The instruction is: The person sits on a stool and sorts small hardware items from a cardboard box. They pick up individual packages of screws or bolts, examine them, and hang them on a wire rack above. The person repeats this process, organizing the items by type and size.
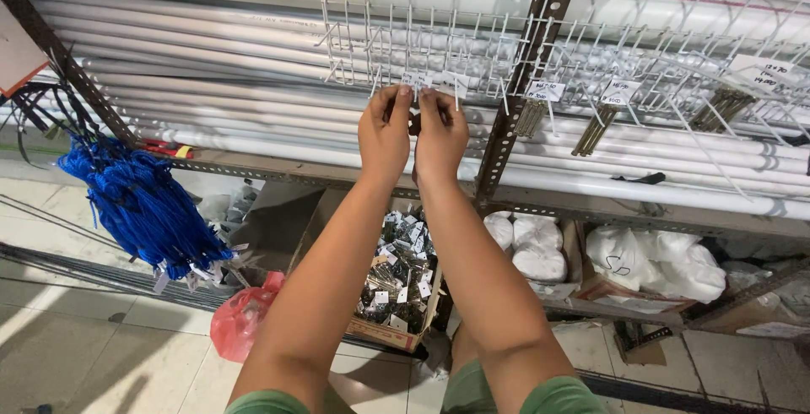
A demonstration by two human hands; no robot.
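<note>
While both hands pinch tags, white pipes (stacked) lie behind.

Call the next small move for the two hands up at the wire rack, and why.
Probably ease the small item pinched between the left hand and right hand onto the hook of the wire rack: both sets of fingertips meet just under a white tag there, and neighbouring hooks already carry tagged bundles.

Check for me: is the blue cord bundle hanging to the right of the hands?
No, the blue cord bundle hangs at far left, well left of the left hand and right hand raised at the wire rack.
</note>
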